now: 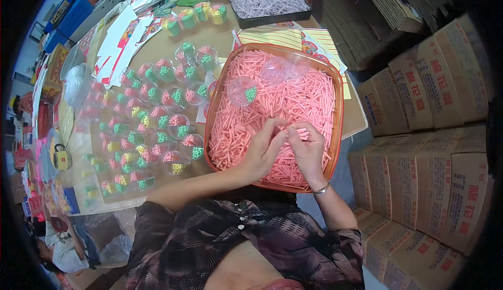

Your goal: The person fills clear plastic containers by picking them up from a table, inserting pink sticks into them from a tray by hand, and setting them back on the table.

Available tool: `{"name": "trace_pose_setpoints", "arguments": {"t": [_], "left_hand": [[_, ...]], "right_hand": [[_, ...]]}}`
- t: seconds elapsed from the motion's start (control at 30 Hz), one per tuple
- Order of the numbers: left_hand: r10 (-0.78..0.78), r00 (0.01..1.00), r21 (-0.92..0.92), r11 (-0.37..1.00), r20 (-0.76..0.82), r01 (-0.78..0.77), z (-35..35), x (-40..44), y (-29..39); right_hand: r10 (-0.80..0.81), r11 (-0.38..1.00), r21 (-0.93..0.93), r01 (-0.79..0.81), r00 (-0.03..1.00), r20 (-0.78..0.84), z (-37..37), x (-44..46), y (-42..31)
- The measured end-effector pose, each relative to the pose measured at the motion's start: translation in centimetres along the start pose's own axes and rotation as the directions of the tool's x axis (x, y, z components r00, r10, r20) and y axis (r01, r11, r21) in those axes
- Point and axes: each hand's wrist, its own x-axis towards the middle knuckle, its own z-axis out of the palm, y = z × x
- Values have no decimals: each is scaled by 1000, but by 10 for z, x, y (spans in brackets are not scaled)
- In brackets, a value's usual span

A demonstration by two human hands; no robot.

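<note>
Above a large orange-rimmed tray [339, 113] of short pink sticks [277, 104], my two hands meet at the fingertips. My right hand [309, 156] is closed on a small bunch of pink sticks [302, 132]. My left hand [264, 151] has its fingers bent and pinched against the right hand's fingers; whatever it grips is hidden. A clear plastic cup [242, 91] with some green sticks lies tilted on the pink sticks to the left. Several clear cups [285, 69] lie together at the tray's far side.
Many clear cups [173, 97] with pink, green and yellow sticks cover the table to the left. A black tray [270, 6] of pale purple sticks sits beyond. Cardboard boxes [419, 180] are stacked at right. Another person [63, 243] is at lower left.
</note>
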Motion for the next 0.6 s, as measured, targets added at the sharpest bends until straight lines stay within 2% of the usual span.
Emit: {"name": "trace_pose_setpoints", "arguments": {"t": [0.07,0.1,0.23,0.27,0.33,0.4,0.43,0.57,0.6], "left_hand": [[-133,988,-71,989,-75,128,11,2,1],[-132,988,-73,989,-79,126,16,4,-1],[100,966,-16,994,-237,-106,33,11,-18],[98,966,-15,994,-239,-105,32,10,-14],[-118,977,-225,971,-179,76,27,5,1],[-314,947,-410,875,-72,259,25,0,11],[-315,947,-408,875,-70,260,27,-1,10],[-379,908,-688,707,-179,160,47,-4,5],[-379,907,-689,708,-185,155,50,-2,8]], "right_hand": [[10,999,51,-9,1000,-9,3,1,-2],[9,999,49,-8,1000,-5,3,1,-2],[-45,999,-23,44,997,-60,3,2,-3],[-44,999,-22,43,997,-58,2,2,-2],[-59,998,-33,57,996,-67,-1,3,1],[-75,996,-44,72,994,-80,-3,3,2],[-75,997,-43,71,994,-82,-2,2,3],[-245,948,-221,228,968,-51,5,-5,1],[-246,948,-219,230,968,-44,5,-6,0]]}}
